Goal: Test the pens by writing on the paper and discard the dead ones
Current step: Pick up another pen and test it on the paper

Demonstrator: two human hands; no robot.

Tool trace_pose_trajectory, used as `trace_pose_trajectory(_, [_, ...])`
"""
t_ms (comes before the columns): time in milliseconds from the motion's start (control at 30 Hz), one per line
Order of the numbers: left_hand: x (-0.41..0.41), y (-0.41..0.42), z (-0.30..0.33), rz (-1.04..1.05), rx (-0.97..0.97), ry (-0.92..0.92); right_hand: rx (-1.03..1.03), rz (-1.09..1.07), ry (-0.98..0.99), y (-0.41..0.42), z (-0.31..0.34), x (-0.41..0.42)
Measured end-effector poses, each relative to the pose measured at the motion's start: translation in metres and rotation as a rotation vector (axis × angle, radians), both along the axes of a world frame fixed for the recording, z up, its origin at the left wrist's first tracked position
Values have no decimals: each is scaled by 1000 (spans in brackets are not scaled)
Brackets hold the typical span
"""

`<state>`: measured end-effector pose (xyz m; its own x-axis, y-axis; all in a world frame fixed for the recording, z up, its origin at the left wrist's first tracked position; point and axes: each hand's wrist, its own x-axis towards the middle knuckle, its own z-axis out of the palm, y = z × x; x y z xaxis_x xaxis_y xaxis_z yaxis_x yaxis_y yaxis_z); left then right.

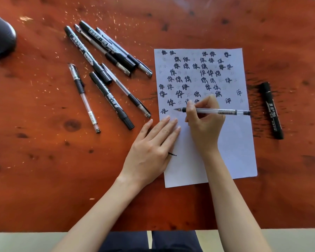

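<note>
Step in hand: testing a pen. The right hand [204, 119] grips a clear gel pen [216, 111], tip pointing left, at or just above the paper [235, 151] beside the lowest row of characters; contact cannot be confirmed. The left hand [153, 144] lies flat, fingers straight, pressing the sheet's left edge to the tabletop [44, 160]. A cluster of pens [105, 70] lies left of the sheet; one black marker [272, 110] lies right. Next move, in my judgement: write a stroke, check for ink, then sort accordingly.
</note>
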<state>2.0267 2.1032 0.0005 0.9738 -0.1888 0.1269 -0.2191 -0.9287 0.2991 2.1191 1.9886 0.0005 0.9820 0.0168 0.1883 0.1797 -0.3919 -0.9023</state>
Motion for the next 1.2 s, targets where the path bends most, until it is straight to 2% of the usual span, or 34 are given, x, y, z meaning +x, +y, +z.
trace_pose_trajectory(400, [0,1,0,-5,17,9,-129,9,-6,2,-1,-1])
trace_pose_trajectory(1200, [0,1,-2,-13,-16,11,-84,24,-98,1,-3,0])
